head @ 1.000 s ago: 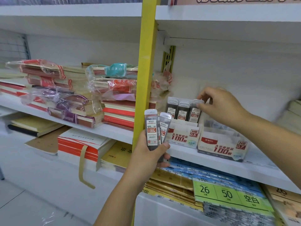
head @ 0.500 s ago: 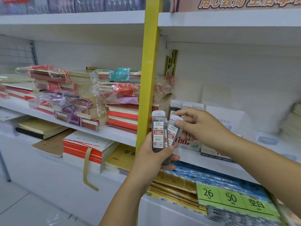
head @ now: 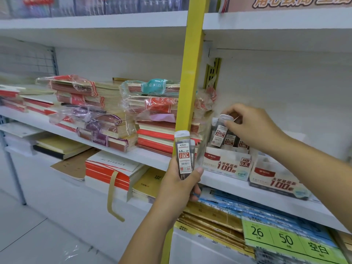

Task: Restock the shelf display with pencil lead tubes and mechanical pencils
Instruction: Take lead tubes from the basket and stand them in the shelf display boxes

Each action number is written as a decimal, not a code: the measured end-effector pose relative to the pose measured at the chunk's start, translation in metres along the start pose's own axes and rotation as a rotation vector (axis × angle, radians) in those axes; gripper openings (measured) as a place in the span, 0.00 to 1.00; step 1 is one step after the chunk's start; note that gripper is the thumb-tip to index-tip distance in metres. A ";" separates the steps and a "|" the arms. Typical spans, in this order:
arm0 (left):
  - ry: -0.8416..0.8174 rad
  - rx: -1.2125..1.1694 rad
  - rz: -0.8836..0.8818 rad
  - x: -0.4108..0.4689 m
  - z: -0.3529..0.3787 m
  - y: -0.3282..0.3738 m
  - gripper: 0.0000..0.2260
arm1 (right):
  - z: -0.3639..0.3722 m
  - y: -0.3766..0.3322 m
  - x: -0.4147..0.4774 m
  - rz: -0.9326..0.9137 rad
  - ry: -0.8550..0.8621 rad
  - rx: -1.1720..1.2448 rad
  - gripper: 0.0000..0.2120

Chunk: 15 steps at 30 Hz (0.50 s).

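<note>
Gripped upright in the left hand [head: 181, 180], thumb across the lower label and fingers curled behind: a dark lead tube [head: 184, 153] marked 0.5 HB, held in front of the yellow upright [head: 190, 73]. Behind it, possibly a second tube [head: 193, 149], though too blurred to say for sure.

Pinched at its pale top between thumb and fingertips of the right hand [head: 253, 128]: a capped tube [head: 220, 133], slightly tilted, lower end at the open top of the white display box [head: 226, 165] printed HB 0.5. Standing in that same box, just beside the pinched one and lower: at least two more tubes [head: 230, 141], labels facing out.

Just beside it on the right, a neighbouring box [head: 276, 181] of like print, with its contents hidden by the right forearm and its own front wall. Both boxes set at the front of a white shelf [head: 238, 189].

Left of the upright, on the same level: stacks of exercise books [head: 152, 111], several bundles wrapped in loose clear plastic.

Under the shelf: flat blue packs [head: 228, 200] lying over gold packs [head: 209, 216], with a green card [head: 285, 240] reading 26 and 50 in front. Lower left: red-and-white books [head: 110, 168], a tan strap hanging off their edge.
</note>
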<state>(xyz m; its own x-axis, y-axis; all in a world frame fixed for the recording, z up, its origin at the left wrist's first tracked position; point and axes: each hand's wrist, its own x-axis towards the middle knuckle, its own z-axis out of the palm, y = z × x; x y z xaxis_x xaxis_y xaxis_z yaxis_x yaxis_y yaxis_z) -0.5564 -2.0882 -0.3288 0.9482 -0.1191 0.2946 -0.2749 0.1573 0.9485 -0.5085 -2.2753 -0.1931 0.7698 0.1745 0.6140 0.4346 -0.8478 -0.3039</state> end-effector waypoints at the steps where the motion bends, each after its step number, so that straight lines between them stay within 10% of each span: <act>1: -0.010 0.008 -0.001 0.000 -0.001 0.000 0.14 | 0.004 0.002 0.003 -0.008 -0.013 -0.021 0.06; 15: -0.066 0.081 -0.011 -0.002 -0.006 0.003 0.13 | 0.016 0.005 -0.001 -0.122 0.156 -0.228 0.07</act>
<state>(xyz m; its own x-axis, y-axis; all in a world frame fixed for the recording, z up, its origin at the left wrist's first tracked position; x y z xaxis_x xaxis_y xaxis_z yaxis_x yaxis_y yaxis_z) -0.5581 -2.0816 -0.3267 0.9393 -0.1853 0.2887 -0.2791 0.0765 0.9572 -0.4998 -2.2715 -0.2074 0.6296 0.2180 0.7457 0.3895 -0.9190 -0.0602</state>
